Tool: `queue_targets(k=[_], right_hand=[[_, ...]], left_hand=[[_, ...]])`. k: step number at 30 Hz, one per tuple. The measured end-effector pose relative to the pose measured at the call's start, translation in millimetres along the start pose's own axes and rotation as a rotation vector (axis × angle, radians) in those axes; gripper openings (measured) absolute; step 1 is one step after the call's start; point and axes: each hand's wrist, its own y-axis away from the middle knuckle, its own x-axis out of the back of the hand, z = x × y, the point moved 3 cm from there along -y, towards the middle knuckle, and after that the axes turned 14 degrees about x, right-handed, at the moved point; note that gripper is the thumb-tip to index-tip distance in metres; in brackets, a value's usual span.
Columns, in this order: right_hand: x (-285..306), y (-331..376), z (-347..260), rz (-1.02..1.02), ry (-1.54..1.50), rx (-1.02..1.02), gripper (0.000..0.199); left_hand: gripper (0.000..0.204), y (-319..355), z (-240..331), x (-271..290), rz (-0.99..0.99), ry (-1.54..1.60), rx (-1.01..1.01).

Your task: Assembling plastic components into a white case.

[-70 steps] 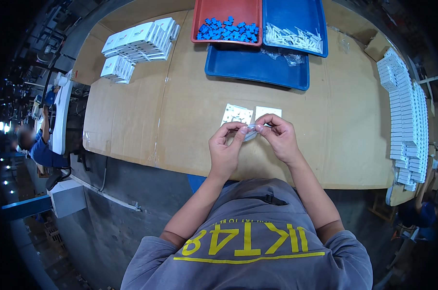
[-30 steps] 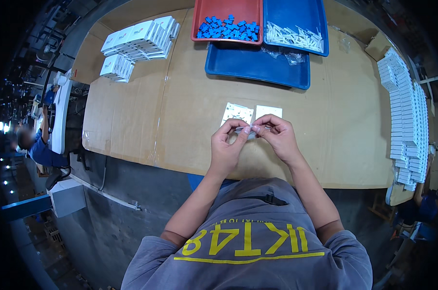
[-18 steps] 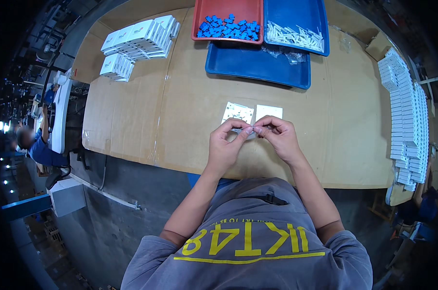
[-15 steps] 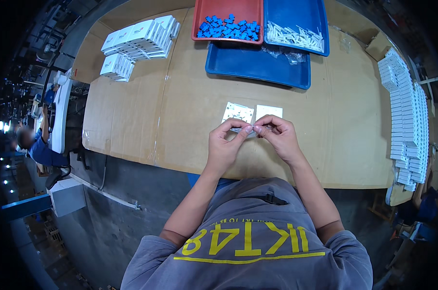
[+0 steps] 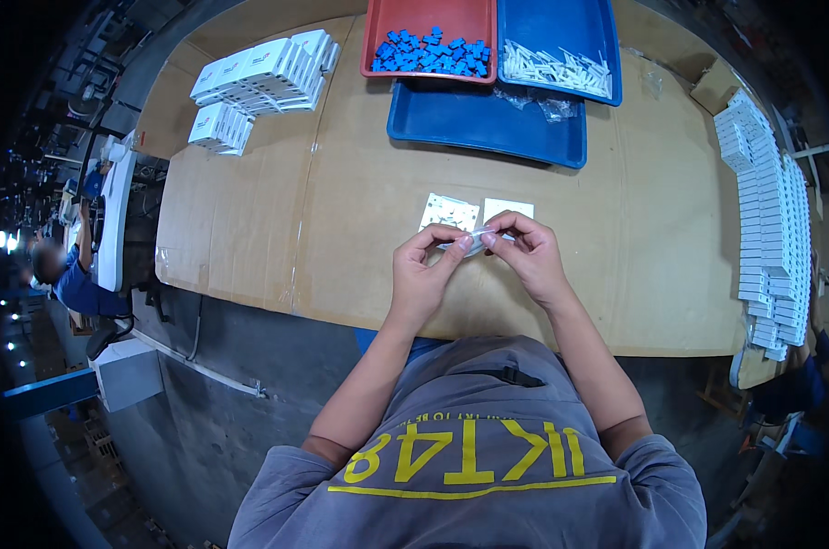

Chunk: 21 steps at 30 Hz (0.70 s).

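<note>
My left hand (image 5: 422,267) and my right hand (image 5: 530,262) meet over the near middle of the table. Thumb and forefinger of each pinch a small translucent plastic bag (image 5: 476,242), which spans the short gap between the fingertips. What the bag contains, if anything, is too small to make out. Just beyond my left fingers lies a white square piece (image 5: 447,209) with small whitish bits and dark spots on its face. To its right, a plain white square piece (image 5: 509,207) is partly covered by my right fingers.
Beyond my hands, a blue tray (image 5: 487,137) sits under a red tray (image 5: 433,14) of blue plastic parts and another blue tray (image 5: 561,23) of white slim parts. White boxes (image 5: 263,69) stand far left. Stacked white pieces (image 5: 769,220) line the right edge. A person (image 5: 85,274) sits at left.
My fingertips have drawn slightly apart, and more of the translucent bag shows between them. Both hands keep their grip and place. The trays and stacks have stayed put.
</note>
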Motion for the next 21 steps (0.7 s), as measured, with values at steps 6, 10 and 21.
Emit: queue_targets(k=[6, 10, 21], right_hand=[[1, -2, -2, -0.053, -0.093, 0.070, 0.003], [-3, -6, -9, -0.018, -0.150, 0.043, 0.002], [11, -7, -10, -0.155, 0.202, 0.114, 0.022]], left_hand=[[0.016, 1, 4, 2, -0.016, -0.017, -0.017], [0.029, -3, 5, 1, 0.028, -0.055, -0.057], [0.021, -1, -19, 17, -0.088, 0.439, 0.499]])
